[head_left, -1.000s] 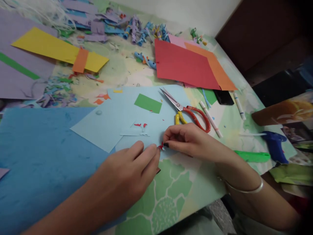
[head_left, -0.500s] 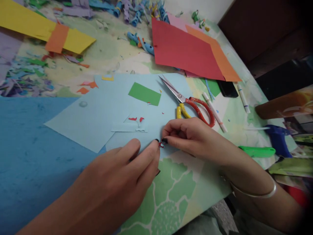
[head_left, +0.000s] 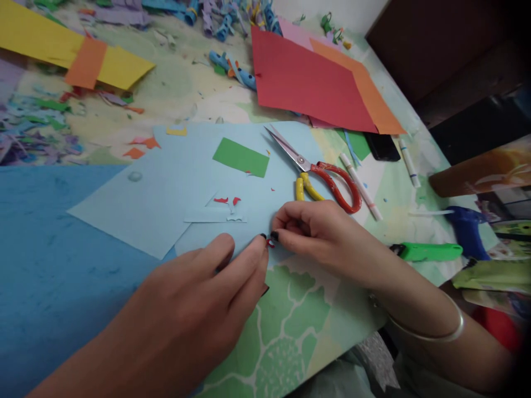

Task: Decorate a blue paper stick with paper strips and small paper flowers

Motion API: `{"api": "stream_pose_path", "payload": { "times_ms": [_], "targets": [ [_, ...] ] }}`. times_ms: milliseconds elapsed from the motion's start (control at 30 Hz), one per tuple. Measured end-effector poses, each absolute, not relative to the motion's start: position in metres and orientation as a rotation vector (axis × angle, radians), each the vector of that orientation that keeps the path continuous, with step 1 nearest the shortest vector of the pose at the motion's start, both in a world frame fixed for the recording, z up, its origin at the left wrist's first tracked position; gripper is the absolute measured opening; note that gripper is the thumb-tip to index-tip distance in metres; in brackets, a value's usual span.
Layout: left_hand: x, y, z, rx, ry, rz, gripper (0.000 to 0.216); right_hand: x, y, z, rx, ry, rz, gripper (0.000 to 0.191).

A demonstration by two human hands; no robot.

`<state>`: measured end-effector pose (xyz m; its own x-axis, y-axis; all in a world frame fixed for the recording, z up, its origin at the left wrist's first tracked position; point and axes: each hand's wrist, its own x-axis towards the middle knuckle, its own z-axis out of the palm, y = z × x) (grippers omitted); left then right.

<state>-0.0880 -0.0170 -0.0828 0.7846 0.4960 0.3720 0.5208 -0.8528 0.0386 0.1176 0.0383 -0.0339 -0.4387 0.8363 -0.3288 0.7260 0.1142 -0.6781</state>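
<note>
My left hand [head_left: 203, 298] lies on the table's near edge, fingers stretched toward a tiny red paper scrap [head_left: 270, 243]. Fingertips of both hands meet at that scrap. My right hand [head_left: 315, 229] has its fingers curled in a pinch on the scrap, a bangle on its wrist. Under them lies a light blue paper sheet [head_left: 174, 182] with a small light blue cut piece [head_left: 215, 214], two red bits [head_left: 229, 200] and a green rectangle [head_left: 241, 157] on it. Red-and-yellow-handled scissors [head_left: 319, 179] lie just beyond my right hand.
A darker blue sheet [head_left: 62, 237] covers the left. Red paper [head_left: 307, 83] over orange paper [head_left: 365, 94] lies at the back right, yellow paper [head_left: 45, 50] at the back left. Markers [head_left: 360, 188], a phone [head_left: 382, 147], a green cutter [head_left: 427, 252] and a blue glue gun [head_left: 467, 232] lie on the right.
The view has dipped and shifted a little, so the table items sit higher in frame. Both hands stay pinched together at the red scrap, barely moving.
</note>
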Motion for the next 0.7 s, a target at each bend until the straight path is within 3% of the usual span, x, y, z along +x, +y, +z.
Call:
{"api": "stream_pose_path", "payload": {
  "times_ms": [700],
  "targets": [
    [-0.087, -0.019, -0.081, -2.921, -0.923, -0.583, 0.036, 0.113, 0.026, -0.035, -1.661, -2.288, 0.954, 0.011]
  ]
}}
